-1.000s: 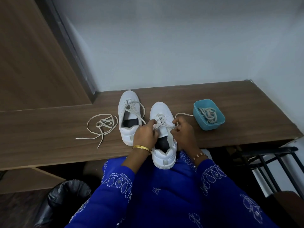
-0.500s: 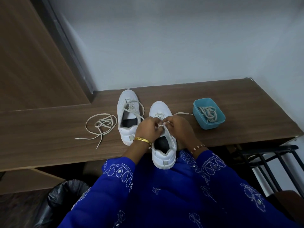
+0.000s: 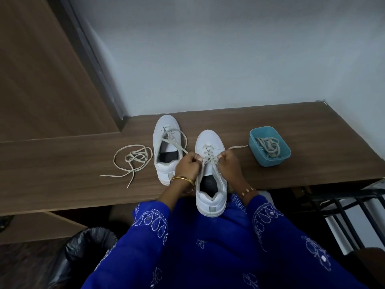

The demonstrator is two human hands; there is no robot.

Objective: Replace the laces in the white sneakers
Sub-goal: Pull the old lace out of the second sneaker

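Lacing work is going on at the near white low-top sneaker (image 3: pixel 210 167), which stands on the front edge of the brown wooden counter (image 3: pixel 312 130) with its heel over the lap. The left hand (image 3: pixel 188 164) is closed with curled fingers and pinches one end of the beige flat lace (image 3: pixel 209 155) at the left row of eyelets, and the right hand (image 3: pixel 229 163) is closed on the other end at the right row; a free tip of this lace lies on the counter toward the small teal plastic tub (image 3: pixel 268 146), which holds more coiled laces. The second white sneaker (image 3: pixel 166 149) stands just beside on the left, only loosely threaded, and a loose beige lace (image 3: pixel 133 157) lies on the counter further left. I judge that the lower rows are threaded and the upper eyelets are not yet done. Several things can go wrong from here: if both hands pull with unequal force, one end becomes short and the lacing must be repeated; a hard pull can also drag the sneaker off the counter edge, because its heel has no support; and the lace, being flat, can twist inside an eyelet.
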